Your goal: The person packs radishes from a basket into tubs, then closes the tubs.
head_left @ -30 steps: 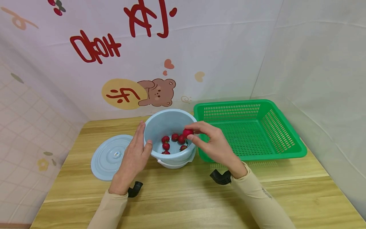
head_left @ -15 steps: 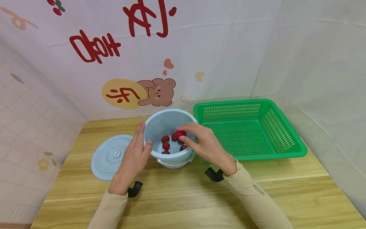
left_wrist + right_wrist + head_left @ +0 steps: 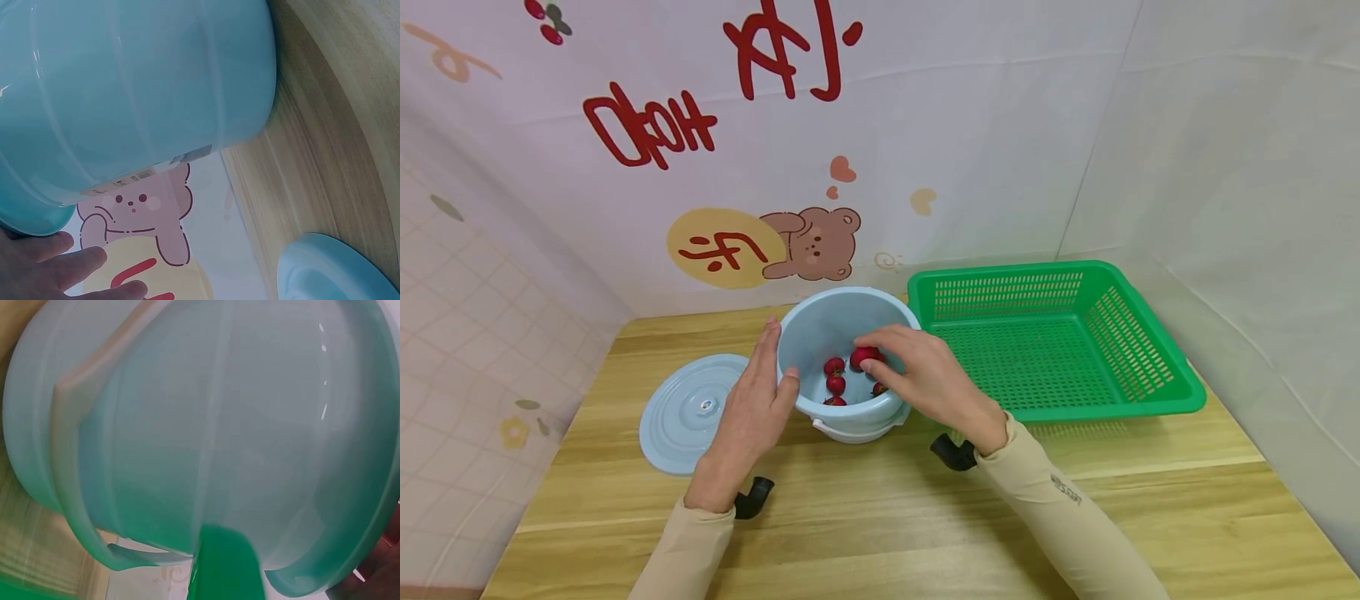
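A light blue bucket (image 3: 849, 312) stands upright on the table with several small red tomatoes (image 3: 835, 383) on its floor. My left hand (image 3: 756, 412) rests against its left rim, fingers straight and the thumb at the edge; in the left wrist view those fingers (image 3: 81, 259) show beside the rim. Reaching in over the right rim, my right hand (image 3: 931, 375) pinches one larger-looking red tomato (image 3: 863, 358) between thumb and fingers. It partly hides the tomatoes behind it. In the right wrist view only a dark bit of the hand shows past the rim.
A light blue lid (image 3: 688, 408) lies on the wooden table (image 3: 865, 533) left of the bucket. Close on the right is a green slotted basket (image 3: 1180, 398). The bucket's handle (image 3: 850, 433) hangs down in front. A printed wall cloth (image 3: 1000, 150) backs the table.
My right hand has moved left and down into the bucket, carrying the pinched tomato from the right rim to above the others. The left hand stays put.
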A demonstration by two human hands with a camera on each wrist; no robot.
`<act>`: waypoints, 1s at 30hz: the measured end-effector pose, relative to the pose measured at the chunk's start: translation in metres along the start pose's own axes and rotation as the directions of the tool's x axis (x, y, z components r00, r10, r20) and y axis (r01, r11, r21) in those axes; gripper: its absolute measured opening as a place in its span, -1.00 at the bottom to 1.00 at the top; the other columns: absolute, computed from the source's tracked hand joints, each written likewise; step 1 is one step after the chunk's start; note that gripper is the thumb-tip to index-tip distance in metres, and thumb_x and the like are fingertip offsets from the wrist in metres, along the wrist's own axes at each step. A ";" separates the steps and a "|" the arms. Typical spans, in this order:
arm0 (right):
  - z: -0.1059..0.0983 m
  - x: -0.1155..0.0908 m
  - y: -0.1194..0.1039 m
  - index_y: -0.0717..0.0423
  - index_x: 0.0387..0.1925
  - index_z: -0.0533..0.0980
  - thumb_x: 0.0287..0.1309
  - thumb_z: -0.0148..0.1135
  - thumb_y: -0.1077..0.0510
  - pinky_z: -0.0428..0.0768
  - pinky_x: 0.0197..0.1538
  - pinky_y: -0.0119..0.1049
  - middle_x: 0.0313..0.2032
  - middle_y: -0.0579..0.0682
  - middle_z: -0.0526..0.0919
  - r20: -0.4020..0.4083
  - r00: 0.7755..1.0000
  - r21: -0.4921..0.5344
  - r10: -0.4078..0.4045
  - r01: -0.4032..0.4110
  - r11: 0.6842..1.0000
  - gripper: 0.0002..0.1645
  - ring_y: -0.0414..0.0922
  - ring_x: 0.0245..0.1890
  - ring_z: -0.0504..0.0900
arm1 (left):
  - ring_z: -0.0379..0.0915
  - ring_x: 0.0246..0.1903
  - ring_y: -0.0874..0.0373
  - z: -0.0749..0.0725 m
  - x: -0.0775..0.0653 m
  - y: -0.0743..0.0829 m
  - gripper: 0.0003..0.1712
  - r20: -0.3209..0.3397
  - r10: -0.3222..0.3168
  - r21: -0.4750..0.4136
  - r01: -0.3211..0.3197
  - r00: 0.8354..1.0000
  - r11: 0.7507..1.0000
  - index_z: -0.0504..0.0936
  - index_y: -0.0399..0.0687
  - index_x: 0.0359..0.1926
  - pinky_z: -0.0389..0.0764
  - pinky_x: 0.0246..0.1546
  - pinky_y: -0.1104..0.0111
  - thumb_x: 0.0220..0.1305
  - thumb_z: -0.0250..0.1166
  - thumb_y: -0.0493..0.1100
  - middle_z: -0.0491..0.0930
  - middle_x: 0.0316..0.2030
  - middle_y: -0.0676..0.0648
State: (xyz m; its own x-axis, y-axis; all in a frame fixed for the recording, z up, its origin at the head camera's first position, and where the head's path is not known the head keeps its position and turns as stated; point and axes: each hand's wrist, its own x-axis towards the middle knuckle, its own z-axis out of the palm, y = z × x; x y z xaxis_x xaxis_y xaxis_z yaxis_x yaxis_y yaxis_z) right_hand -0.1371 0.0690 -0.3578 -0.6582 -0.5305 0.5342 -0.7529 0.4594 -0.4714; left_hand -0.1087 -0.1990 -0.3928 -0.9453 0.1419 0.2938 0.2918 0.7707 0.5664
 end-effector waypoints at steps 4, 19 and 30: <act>0.002 0.002 0.000 0.06 0.09 0.69 0.30 0.43 0.11 0.66 -0.04 -0.29 -0.04 -0.11 0.74 0.015 1.000 -0.009 0.013 -0.013 1.000 -0.65 -0.22 -0.05 0.66 | 0.03 0.54 -0.23 0.000 -0.002 0.000 -0.20 -0.004 0.001 -0.001 -0.001 1.000 1.000 -0.07 -0.17 0.66 0.25 0.39 -0.23 0.56 -0.02 -0.04 -0.09 0.65 -0.12; 0.004 0.013 0.001 0.09 0.15 0.67 0.29 0.44 0.11 0.64 -0.07 -0.27 0.00 -0.09 0.74 0.095 0.991 -0.006 0.097 -0.097 0.995 -0.59 -0.16 -0.10 0.66 | 0.02 0.55 -0.23 -0.001 -0.004 -0.001 -0.20 -0.006 -0.010 -0.002 0.009 1.000 1.000 -0.08 -0.16 0.66 0.24 0.40 -0.23 0.57 -0.04 -0.02 -0.10 0.65 -0.12; 0.002 0.005 0.005 0.05 0.24 0.62 0.41 0.32 0.05 0.60 0.22 -0.15 0.15 -0.05 0.70 0.033 0.996 0.048 0.082 -0.084 0.995 -0.57 -0.14 0.18 0.64 | -0.03 0.57 -0.19 -0.003 -0.002 0.001 -0.16 0.018 -0.031 -0.019 0.032 0.999 0.999 -0.15 -0.08 0.68 0.20 0.42 -0.23 0.58 -0.07 0.10 -0.13 0.65 -0.10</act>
State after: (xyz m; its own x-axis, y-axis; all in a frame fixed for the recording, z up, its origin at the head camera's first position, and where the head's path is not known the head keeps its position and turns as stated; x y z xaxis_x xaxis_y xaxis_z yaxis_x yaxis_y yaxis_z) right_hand -0.1437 0.0672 -0.3588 -0.7173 -0.5145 0.4700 -0.6940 0.4673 -0.5476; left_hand -0.1061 -0.2003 -0.3903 -0.9564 0.1287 0.2622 0.2644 0.7630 0.5898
